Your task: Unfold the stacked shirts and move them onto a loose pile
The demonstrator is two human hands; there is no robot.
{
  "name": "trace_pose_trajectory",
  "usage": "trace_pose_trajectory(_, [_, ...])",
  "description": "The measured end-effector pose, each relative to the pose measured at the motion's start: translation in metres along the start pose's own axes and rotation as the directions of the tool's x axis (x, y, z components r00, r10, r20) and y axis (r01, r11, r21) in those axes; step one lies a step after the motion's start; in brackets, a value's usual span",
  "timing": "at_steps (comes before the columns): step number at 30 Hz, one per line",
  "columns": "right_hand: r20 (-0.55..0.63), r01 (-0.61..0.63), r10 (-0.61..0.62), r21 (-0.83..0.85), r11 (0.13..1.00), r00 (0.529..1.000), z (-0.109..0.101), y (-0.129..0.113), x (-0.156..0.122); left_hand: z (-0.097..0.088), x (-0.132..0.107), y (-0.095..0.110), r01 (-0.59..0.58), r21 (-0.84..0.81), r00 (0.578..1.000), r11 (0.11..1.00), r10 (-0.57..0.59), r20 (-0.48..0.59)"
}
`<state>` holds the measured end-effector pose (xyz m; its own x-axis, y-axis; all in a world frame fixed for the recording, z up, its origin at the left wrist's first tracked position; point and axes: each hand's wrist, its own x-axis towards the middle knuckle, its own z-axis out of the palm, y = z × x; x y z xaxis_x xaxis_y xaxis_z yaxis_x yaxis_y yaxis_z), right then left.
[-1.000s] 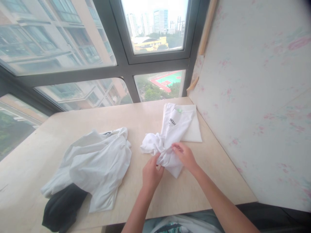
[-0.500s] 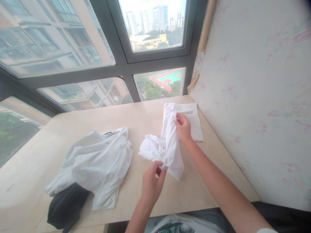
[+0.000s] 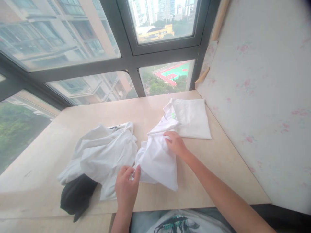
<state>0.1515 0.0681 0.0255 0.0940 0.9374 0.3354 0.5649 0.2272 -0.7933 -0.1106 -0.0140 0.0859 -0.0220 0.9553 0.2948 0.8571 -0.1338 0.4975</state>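
Note:
A white shirt (image 3: pixel 159 161) lies loosely bunched on the table, with a small green mark near its far end. My left hand (image 3: pixel 127 183) pinches its near left edge between thumb and fingers. Higher up on the right, my right hand (image 3: pixel 177 144) has its fingers curled onto the same cloth, gripping a fold. The shirt's far end touches or overlaps a flat, folded white garment (image 3: pixel 194 119) by the wall. Just left of my left hand is a crumpled white garment (image 3: pixel 107 155) with a dark mark at its top edge.
A black cloth (image 3: pixel 77 195) pokes out from under the crumpled pile on the left. All of it rests on a pale wooden table (image 3: pixel 82 116). Dark window frames (image 3: pixel 131 61) border the far side, and a flowered wall (image 3: pixel 255 97) stands along the right.
Both hands have moved toward me and left, drawing the white shirt off most of the folded garment and spreading it wider. The view has shifted slightly.

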Motion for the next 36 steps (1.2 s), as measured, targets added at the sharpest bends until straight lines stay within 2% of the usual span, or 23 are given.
trace_pose_trajectory(2, [-0.099, -0.041, 0.032, -0.089, 0.995, 0.995, -0.009, 0.014, -0.009, 0.002, 0.003, -0.011, 0.0, -0.08, 0.999, 0.997, 0.003, 0.038])
trace_pose_trajectory(5, [-0.198, -0.117, 0.083, -0.165, 0.979, 0.977, -0.02, 0.032, -0.01, 0.006, 0.005, -0.016, 0.06, -0.181, 0.99, 0.982, -0.035, 0.138])
trace_pose_trajectory(9, [-0.274, -0.142, 0.072, -0.243, 0.96, 0.959, -0.025, 0.047, 0.014, 0.013, 0.004, -0.012, 0.095, -0.206, 0.984, 0.974, -0.06, 0.17])
trace_pose_trajectory(12, [-0.226, -0.202, 0.137, -0.297, 0.933, 0.964, -0.029, 0.045, 0.041, 0.013, 0.003, -0.011, 0.109, -0.235, 0.98, 0.966, -0.065, 0.186])
trace_pose_trajectory(15, [-0.092, -0.18, 0.161, -0.268, 0.946, 0.983, -0.039, 0.023, 0.066, 0.009, 0.002, -0.015, 0.159, -0.222, 0.968, 0.962, -0.107, 0.228])
trace_pose_trajectory(18, [-0.013, -0.006, 0.005, -0.135, 0.991, 1.0, -0.05, -0.018, 0.09, 0.005, 0.004, -0.019, 0.197, -0.197, 0.95, 0.96, -0.138, 0.279])
trace_pose_trajectory(20, [-0.025, 0.121, -0.123, -0.063, 0.991, 0.992, -0.056, -0.047, 0.108, 0.005, 0.006, -0.019, 0.195, -0.192, 0.944, 0.962, -0.131, 0.302])
trace_pose_trajectory(22, [-0.052, 0.209, -0.212, -0.066, 0.976, 0.976, -0.06, -0.07, 0.128, 0.006, 0.008, -0.016, 0.186, -0.203, 0.944, 0.961, -0.118, 0.307])
trace_pose_trajectory(24, [-0.079, 0.23, -0.243, -0.142, 0.963, 0.967, -0.06, -0.082, 0.144, 0.007, 0.008, -0.011, 0.177, -0.221, 0.951, 0.959, -0.109, 0.29])
trace_pose_trajectory(26, [-0.107, 0.194, -0.223, -0.229, 0.954, 0.969, -0.057, -0.084, 0.147, 0.008, 0.007, -0.007, 0.167, -0.237, 0.958, 0.957, -0.101, 0.267])
trace_pose_trajectory(28, [-0.109, 0.144, -0.177, -0.258, 0.955, 0.978, -0.049, -0.081, 0.132, 0.008, 0.005, -0.005, 0.155, -0.256, 0.962, 0.954, -0.087, 0.26])
trace_pose_trajectory(30, [-0.056, 0.105, -0.12, -0.216, 0.971, 0.991, -0.04, -0.076, 0.096, 0.008, 0.003, -0.006, 0.159, -0.293, 0.959, 0.943, -0.077, 0.275])
trace_pose_trajectory(33, [0.039, 0.05, -0.046, -0.122, 0.991, 0.998, -0.027, -0.073, 0.019, 0.012, 0.002, -0.01, 0.2, -0.333, 0.949, 0.921, -0.099, 0.298])
trace_pose_trajectory(36, [0.083, 0.07, -0.062, -0.094, 0.993, 0.995, -0.019, -0.074, -0.059, 0.018, 0.004, -0.01, 0.253, -0.366, 0.941, 0.896, -0.139, 0.309])
